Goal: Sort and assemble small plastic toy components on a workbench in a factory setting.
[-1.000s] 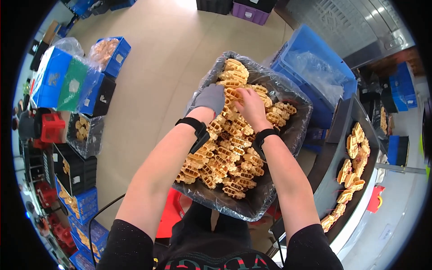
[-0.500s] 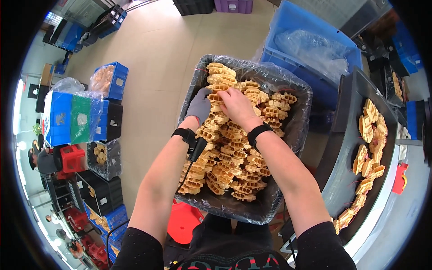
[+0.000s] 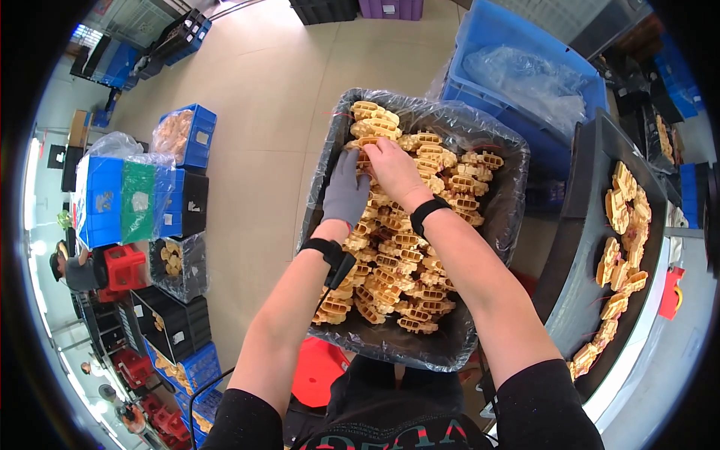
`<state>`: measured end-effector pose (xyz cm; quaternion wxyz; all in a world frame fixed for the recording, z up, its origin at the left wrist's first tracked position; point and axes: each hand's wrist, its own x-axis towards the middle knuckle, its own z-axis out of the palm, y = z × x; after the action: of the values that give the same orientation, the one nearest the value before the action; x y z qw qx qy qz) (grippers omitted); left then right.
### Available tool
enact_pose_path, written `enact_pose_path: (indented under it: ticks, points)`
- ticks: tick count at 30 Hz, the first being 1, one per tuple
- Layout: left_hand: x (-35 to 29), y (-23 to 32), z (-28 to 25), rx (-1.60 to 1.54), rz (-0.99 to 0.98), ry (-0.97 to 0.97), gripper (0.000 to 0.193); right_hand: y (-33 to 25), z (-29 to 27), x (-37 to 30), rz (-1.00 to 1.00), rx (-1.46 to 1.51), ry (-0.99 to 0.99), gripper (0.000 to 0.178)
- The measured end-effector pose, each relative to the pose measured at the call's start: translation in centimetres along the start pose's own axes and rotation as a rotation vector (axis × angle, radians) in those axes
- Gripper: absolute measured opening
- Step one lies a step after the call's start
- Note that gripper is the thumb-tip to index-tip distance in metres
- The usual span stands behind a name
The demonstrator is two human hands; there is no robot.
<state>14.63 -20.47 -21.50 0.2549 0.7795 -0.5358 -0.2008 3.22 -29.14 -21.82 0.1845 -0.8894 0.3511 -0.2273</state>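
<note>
Cream-coloured plastic parts with oblong openings (image 3: pixel 390 266) lie in stacked rows in a crate lined with clear plastic (image 3: pixel 491 146). My left hand (image 3: pixel 346 191), in a grey glove, rests along the upper left row. Its fingers are stretched out beside a part, and the thumb stands apart from them. My right hand (image 3: pixel 395 174) is bare, with fingers and thumb closed on a cream plastic part (image 3: pixel 367 142) near the top of that row. The fingers partly cover this part. Each wrist wears a black band.
A dark tray (image 3: pixel 559 300) at the right holds more cream parts. Behind it stands a blue bin (image 3: pixel 472 45) with clear plastic film inside. Stacked blue and black crates (image 3: pixel 176 330) line the left side. A red stool (image 3: pixel 319 375) is by my legs.
My left hand's fingers have straightened, and the hand has shifted slightly down and right. My right hand stays at the upper left row. The whole view has shifted slightly.
</note>
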Motion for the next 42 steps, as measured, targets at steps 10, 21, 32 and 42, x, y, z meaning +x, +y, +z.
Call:
enact_pose_path:
  ticks: [10, 21, 32, 42]
  points:
    - [-1.6, 0.6, 0.4, 0.107, 0.126, 0.259, 0.029, 0.0, -1.6, 0.7, 0.072, 0.022, -0.123, 0.030]
    - [-1.6, 0.0, 0.3, 0.184, 0.157, 0.165, 0.021, 0.0, -1.6, 0.9, 0.062, 0.020, -0.183, 0.032]
    - [-1.9, 0.5, 1.5, 0.177, 0.144, 0.293, 0.034, -0.3, -0.4, -0.5, 0.071, 0.181, 0.019, 0.032]
    - [-1.8, -0.6, 1.6, 0.331, 0.139, 0.260, 0.041, 2.5, -1.5, 0.2, 0.373, 0.447, 0.311, 0.023]
